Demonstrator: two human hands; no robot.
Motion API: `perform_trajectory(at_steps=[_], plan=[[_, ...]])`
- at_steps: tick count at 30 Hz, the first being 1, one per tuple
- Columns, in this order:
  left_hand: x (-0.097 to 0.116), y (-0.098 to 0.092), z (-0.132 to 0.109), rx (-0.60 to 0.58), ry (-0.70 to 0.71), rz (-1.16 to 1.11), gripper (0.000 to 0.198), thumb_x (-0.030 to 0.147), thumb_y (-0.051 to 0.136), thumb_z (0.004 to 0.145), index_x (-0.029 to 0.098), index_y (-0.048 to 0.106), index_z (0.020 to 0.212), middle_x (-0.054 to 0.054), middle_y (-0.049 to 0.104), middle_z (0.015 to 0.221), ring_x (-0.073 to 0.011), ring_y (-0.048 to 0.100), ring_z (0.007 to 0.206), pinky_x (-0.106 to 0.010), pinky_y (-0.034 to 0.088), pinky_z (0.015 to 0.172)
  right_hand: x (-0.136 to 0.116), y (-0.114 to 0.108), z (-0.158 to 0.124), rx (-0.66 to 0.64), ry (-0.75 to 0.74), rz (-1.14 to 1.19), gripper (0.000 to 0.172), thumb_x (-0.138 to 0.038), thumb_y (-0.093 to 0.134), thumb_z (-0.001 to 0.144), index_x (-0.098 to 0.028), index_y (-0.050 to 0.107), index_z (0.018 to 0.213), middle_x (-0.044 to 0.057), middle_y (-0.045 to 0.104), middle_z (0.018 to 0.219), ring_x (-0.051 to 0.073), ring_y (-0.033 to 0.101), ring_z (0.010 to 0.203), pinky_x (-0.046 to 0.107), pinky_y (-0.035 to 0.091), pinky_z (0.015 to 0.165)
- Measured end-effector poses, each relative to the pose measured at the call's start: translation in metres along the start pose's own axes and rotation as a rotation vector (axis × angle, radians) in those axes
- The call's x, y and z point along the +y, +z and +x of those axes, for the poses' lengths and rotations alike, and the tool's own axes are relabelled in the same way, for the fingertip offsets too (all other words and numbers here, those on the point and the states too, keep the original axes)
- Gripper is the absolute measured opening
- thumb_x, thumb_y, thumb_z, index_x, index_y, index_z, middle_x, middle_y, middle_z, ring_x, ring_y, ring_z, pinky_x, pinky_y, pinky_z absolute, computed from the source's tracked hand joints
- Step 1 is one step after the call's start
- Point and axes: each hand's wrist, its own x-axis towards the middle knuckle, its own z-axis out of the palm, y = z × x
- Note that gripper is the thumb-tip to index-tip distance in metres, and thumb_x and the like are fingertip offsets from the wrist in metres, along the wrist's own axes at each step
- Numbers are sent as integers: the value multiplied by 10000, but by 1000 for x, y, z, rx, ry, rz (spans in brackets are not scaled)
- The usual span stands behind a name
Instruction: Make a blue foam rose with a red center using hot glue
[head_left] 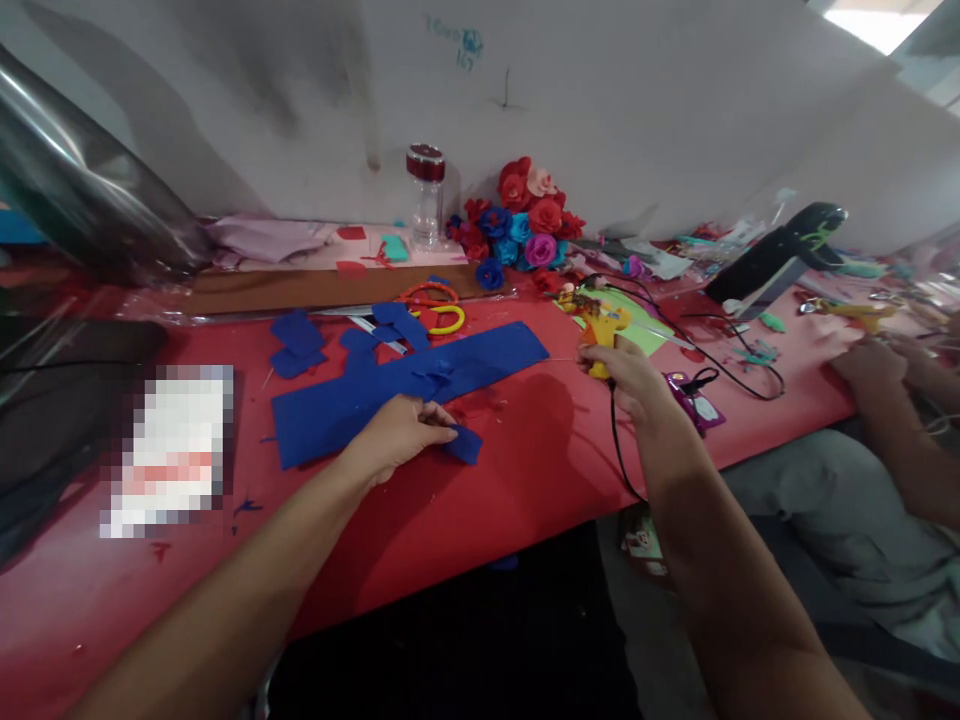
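Observation:
My left hand (401,437) pinches a small dark blue petal-like piece (463,445) low over the red tabletop. Just behind it lies a long blue strip (337,408), with small blue cut pieces (297,340) by its far edge. My right hand (626,372) is closed around a yellow glue gun (602,332), whose black cord hangs down below the hand. Scissors with an orange and yellow handle (448,318) lie behind the strip, partly covered by blue pieces.
A bunch of paper roses (529,220) and a clear bottle (427,215) stand by the wall. A black bottle (780,255) leans at the right, near a purple device (694,402) with cords. Another person's hands (874,370) are at the far right. A brown strip (300,291) lies at the back.

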Motion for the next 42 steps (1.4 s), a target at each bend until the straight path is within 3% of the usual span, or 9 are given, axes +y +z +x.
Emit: perform_trajectory(at_steps=[3, 6, 12, 17, 21, 24, 30, 36, 42], plan=[[-1, 1, 1, 3, 12, -28, 112, 105, 691, 524, 194, 637, 565, 8, 627, 567, -157, 563, 599, -282, 419, 635, -11, -7, -35, -186, 58, 260, 238, -237, 679, 635, -196, 587, 850, 55, 698, 865, 135, 603, 636, 240, 453, 532], [-4, 1, 2, 9, 39, -20, 143, 115, 695, 520, 200, 598, 582, 31, 575, 523, -144, 528, 553, -269, 390, 585, -17, -9, -67, -320, 41, 311, 342, -268, 760, 602, -222, 600, 901, 41, 708, 943, 130, 600, 664, 223, 411, 505], [-3, 1, 0, 14, 44, 17, 136, 128, 688, 546, 200, 577, 580, 36, 543, 505, -130, 492, 520, -259, 343, 551, -7, -1, -103, -482, 133, 321, 373, -550, 701, 666, -209, 612, 790, 27, 661, 656, 100, 420, 446, 256, 290, 437], [-1, 1, -1, 6, 52, -14, 142, 103, 699, 522, 199, 602, 562, 21, 564, 507, -141, 513, 531, -259, 357, 547, 0, 4, -113, -599, 120, 94, 406, -566, 689, 681, -167, 624, 724, -16, 531, 472, 105, 423, 428, 257, 310, 453], [-4, 2, 2, 13, 55, -39, 141, 99, 702, 518, 199, 608, 549, 12, 587, 529, -147, 533, 552, -260, 381, 561, -1, 6, -120, -604, 32, -32, 348, -508, 684, 697, -171, 612, 751, -38, 504, 499, 109, 436, 464, 249, 334, 475], [-5, 2, 3, 19, 48, -35, 141, 97, 709, 521, 196, 615, 556, 12, 586, 524, -145, 529, 543, -260, 377, 555, -4, 7, -124, -597, -34, -146, 309, -482, 674, 701, -189, 586, 658, -31, 503, 526, 119, 445, 501, 252, 345, 493], [-5, 2, 2, -1, 58, -25, 164, 67, 708, 533, 190, 600, 521, -3, 588, 513, -145, 528, 524, -262, 364, 542, -7, 11, -128, -582, -218, -281, 218, -409, 623, 763, -204, 653, 695, 12, 567, 583, 181, 526, 580, 275, 363, 545], [-8, 1, 4, 2, 94, 13, 156, 95, 725, 533, 197, 607, 534, -3, 599, 536, -151, 536, 532, -263, 364, 539, -9, 14, -128, -530, -329, -408, 291, -417, 566, 793, -230, 578, 569, 4, 472, 487, 156, 416, 463, 283, 280, 504], [-10, 0, 5, -9, 117, 126, 189, 93, 724, 506, 215, 594, 568, 24, 572, 504, -159, 532, 525, -269, 371, 540, -10, 12, -129, -516, -362, -539, 333, -454, 504, 821, -230, 532, 576, 10, 468, 513, 157, 412, 473, 292, 258, 521]])
